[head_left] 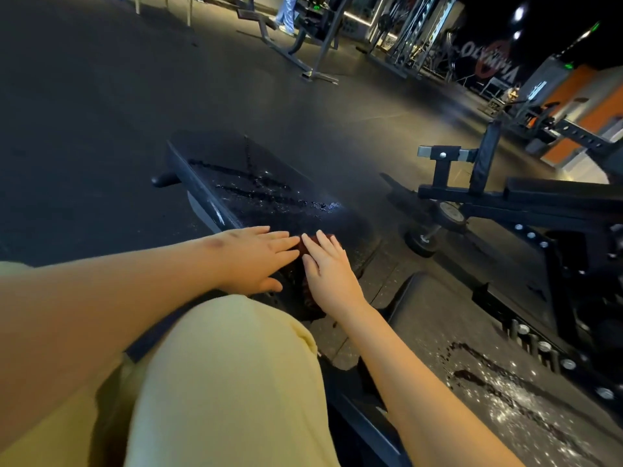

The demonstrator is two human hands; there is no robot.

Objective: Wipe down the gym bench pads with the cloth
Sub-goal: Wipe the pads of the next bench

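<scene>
A black bench pad [242, 183] stretches away in front of me, wet with streaks and droplets of liquid. A dark reddish cloth [303, 251] lies on its near end, mostly hidden under my hands. My left hand [259, 257] lies flat with straight fingers, touching the cloth's left side. My right hand [328, 267] presses flat on top of the cloth, fingers straight. A second black pad [499, 382], also spattered with liquid, lies at the lower right.
My knee in yellow trousers [229, 375] fills the lower middle. A black bench frame with wheels [472, 203] stands on the right. Dark rubber floor [101, 112] surrounds the bench. Racks, machines and a person's legs [286, 15] stand far back.
</scene>
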